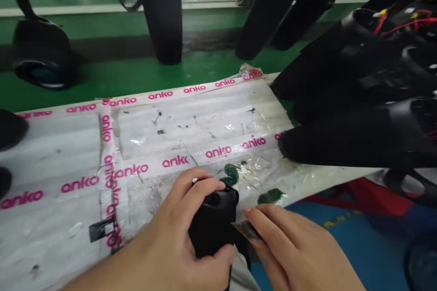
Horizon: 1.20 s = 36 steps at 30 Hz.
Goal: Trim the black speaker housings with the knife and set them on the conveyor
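Note:
My left hand (pixel 174 232) is wrapped round a black cylindrical speaker body (pixel 213 229) near the sheet's front edge. Its thumb lies along the near side and the fingers reach over the top end. Close by on the right, my right hand (pixel 297 245) pinches a thin, flat, grey blade-like piece (pixel 248 231). The tip of that piece points at the side of the speaker body; whether they touch I cannot tell. The lower part of the speaker body is hidden by my left hand and the frame's bottom edge.
White sheeting (pixel 191 129) bound with pink-lettered tape covers the work surface. Behind it, on a green surface (pixel 112 72), stand a black cylinder (pixel 162 17) and a strapped round speaker (pixel 43 56). Several black cylinders (pixel 341 138) with red wires (pixel 406 22) crowd the right.

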Each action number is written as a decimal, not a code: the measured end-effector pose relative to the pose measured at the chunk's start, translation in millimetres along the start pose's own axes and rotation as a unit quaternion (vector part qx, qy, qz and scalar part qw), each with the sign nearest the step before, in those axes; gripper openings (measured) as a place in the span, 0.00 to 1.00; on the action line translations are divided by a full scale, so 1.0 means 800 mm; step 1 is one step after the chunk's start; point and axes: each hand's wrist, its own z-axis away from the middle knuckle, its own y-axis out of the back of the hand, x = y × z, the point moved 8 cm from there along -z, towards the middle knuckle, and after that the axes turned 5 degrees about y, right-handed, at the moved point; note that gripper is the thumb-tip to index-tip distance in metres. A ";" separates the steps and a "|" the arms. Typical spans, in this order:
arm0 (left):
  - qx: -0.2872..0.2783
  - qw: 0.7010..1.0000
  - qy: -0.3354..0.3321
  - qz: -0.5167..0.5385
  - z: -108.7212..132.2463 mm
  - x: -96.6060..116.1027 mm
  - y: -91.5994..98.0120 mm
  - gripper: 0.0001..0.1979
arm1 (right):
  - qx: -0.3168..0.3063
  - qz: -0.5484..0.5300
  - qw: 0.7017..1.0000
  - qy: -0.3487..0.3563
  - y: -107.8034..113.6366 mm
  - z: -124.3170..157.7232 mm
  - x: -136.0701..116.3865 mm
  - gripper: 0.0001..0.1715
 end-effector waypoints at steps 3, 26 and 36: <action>0.012 1.000 -0.025 0.003 -0.006 0.011 -0.003 0.39 | -0.024 0.073 0.996 0.052 0.003 -0.009 0.011 0.17; -0.022 0.999 0.000 0.050 -0.015 0.002 -0.009 0.40 | -0.037 0.021 0.999 0.026 -0.015 0.000 0.019 0.16; -0.037 0.998 0.028 0.047 -0.018 -0.002 -0.009 0.36 | -0.021 0.081 0.996 0.020 -0.017 -0.002 0.015 0.16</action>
